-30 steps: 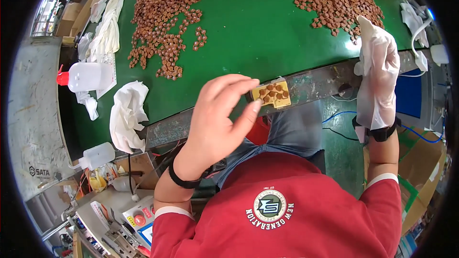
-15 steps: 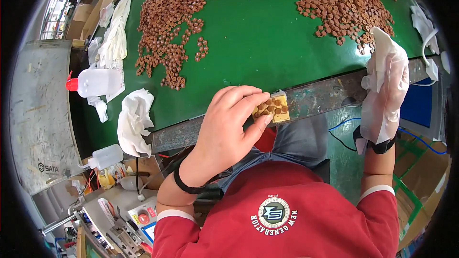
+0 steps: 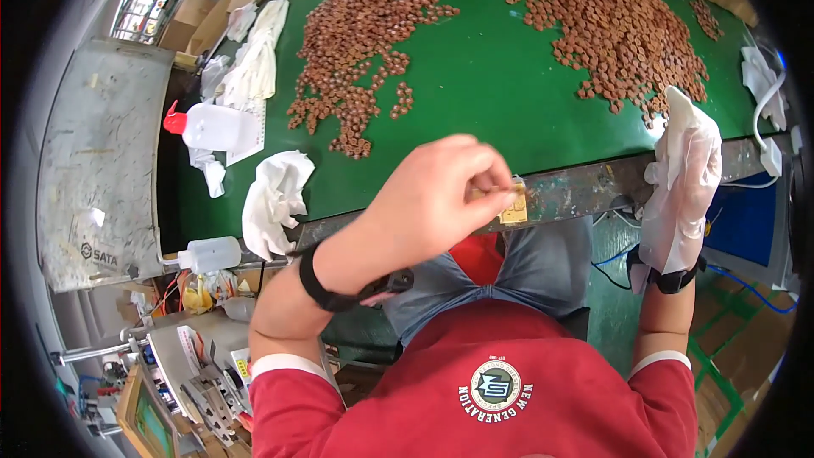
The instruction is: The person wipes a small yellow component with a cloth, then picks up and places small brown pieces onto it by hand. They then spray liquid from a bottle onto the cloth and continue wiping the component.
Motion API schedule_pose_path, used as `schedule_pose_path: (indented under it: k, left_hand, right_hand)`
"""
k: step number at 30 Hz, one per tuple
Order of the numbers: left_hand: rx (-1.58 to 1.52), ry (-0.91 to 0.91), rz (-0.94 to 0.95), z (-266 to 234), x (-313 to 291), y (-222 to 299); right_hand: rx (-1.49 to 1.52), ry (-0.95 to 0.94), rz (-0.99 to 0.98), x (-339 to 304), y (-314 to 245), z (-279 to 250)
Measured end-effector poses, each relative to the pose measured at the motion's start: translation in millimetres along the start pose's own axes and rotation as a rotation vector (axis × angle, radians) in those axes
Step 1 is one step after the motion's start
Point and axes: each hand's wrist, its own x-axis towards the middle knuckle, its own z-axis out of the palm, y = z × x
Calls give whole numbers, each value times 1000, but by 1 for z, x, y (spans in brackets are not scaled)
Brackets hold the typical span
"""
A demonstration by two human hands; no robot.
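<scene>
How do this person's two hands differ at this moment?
Covering: the left hand is bare; the right hand wears a whitish translucent glove.
Pose: the left hand's fingers curl toward its thumb; the right hand points away from the body.
Place: the left hand is at the small yellow block; the right hand is near the right pile of brown pieces.
Shared: a dark band at each wrist.

Green tabletop [image 3: 483, 76]: brown disc piles [image 3: 623, 38], crumpled white cloth [image 3: 275, 203].
</scene>
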Motion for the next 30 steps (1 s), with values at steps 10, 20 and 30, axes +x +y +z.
schedule_pose_path:
  k: [10, 20, 30]
  left_hand:
    - [321, 376, 9, -73, 53, -44]
    - [483, 73, -16, -90, 52, -95]
    - [608, 26, -1, -99, 50, -105]
  right_hand:
    - [-64, -56, -143, 9, 11, -12]
    - [-20, -143, -293, 11, 16, -5]
    - [108, -177, -218, 10, 16, -13]
